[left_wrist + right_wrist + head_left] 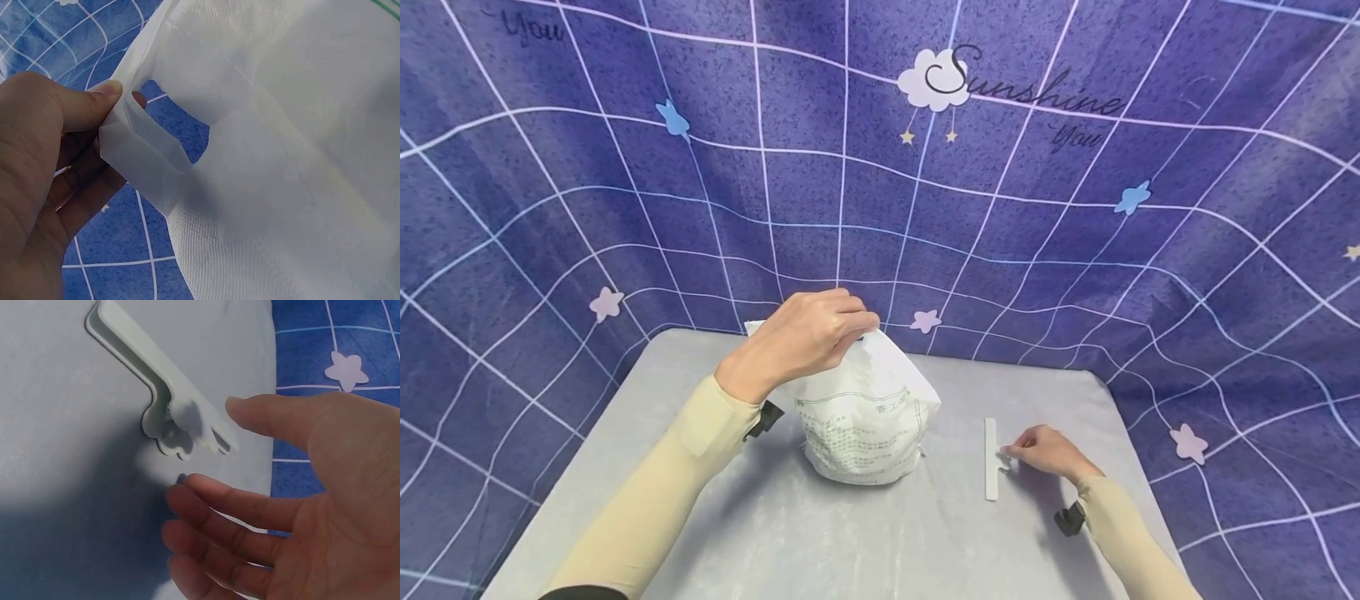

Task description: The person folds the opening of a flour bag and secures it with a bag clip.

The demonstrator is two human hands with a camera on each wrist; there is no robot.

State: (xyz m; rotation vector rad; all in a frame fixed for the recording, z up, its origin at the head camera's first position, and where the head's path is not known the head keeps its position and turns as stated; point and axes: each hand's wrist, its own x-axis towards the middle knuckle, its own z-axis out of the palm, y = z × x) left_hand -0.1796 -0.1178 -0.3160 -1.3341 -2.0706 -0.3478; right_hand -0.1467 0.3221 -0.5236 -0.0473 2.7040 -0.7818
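A white woven bag [861, 437] with printed text stands on the grey surface, its lower part bulging. My left hand [808, 337] pinches its top edge between thumb and fingers. In the left wrist view, an oval cut-out opens in the bag [269, 162] beside that grip. To the right of the bag lies a pale bag clip [990, 462] with a long straight bar and scalloped grips. My right hand [1051, 454] is beside the clip's grips. In the right wrist view, the thumb and fingers are spread around the end of the clip [147, 347], holding nothing.
A grey cloth-covered table [940, 533] lies under everything. Behind and at both sides rises a purple-blue curtain [805, 192] with a grid, stars and lettering. Dark wrist mounts [1070, 518] sit on both forearms.
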